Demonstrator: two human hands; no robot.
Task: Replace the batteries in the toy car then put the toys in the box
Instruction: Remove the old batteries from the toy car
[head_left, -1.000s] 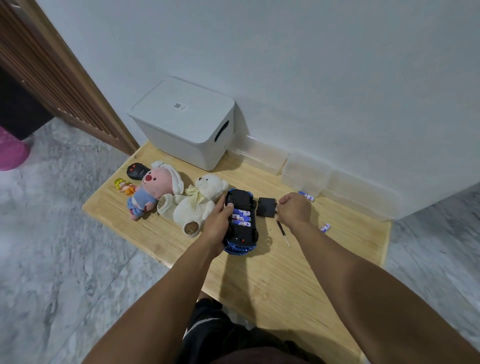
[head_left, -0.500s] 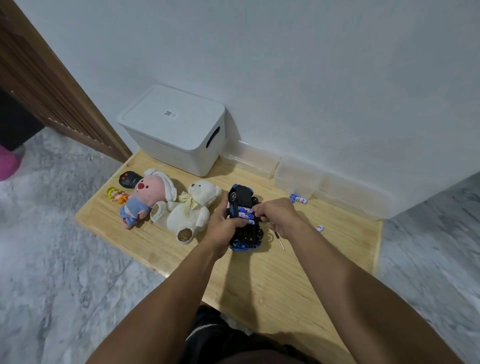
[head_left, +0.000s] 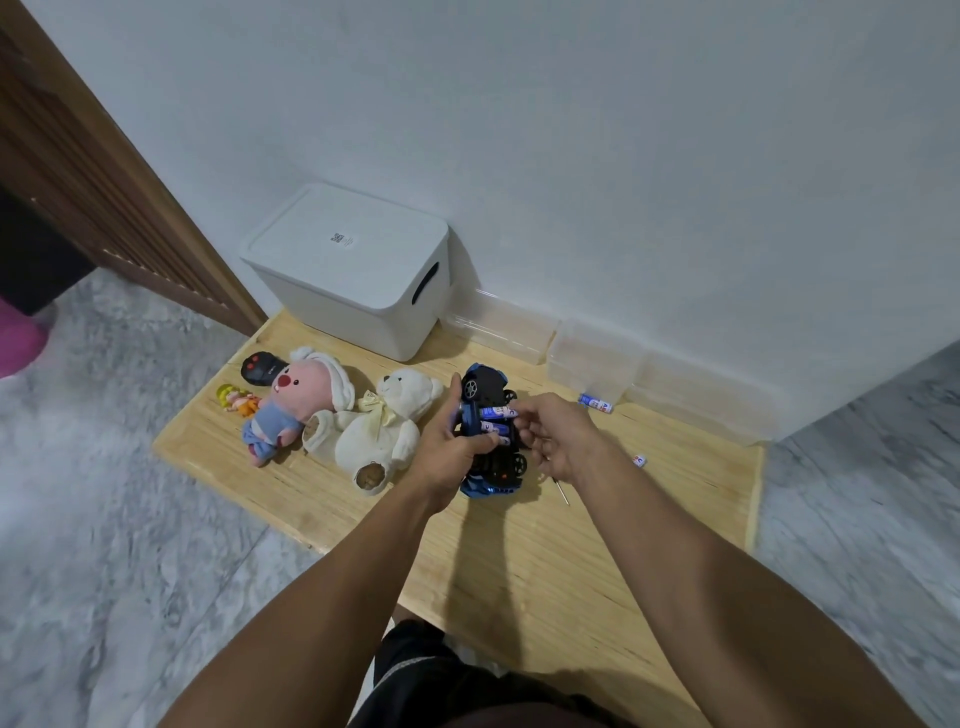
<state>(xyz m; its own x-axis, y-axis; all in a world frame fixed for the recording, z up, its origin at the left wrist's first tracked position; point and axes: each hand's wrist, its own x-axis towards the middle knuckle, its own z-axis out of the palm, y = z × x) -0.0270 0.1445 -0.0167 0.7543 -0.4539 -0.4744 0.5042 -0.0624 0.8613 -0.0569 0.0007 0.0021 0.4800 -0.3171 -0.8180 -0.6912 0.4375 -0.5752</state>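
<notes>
My left hand grips the blue and black toy car, which is raised off the wooden table and tipped with its underside facing me. Three blue batteries sit in the open compartment. My right hand has its fingers curled at the batteries' right ends. It appears to hold the black battery cover there, mostly hidden. The closed white box stands at the back left.
A pink plush, a white bear, a black remote and a small figure lie left of the car. Two loose batteries, a screwdriver and clear containers are on the right.
My right hand left the spot on the table where the cover lay and came to the car's compartment. My left hand lifted and tilted the car.
</notes>
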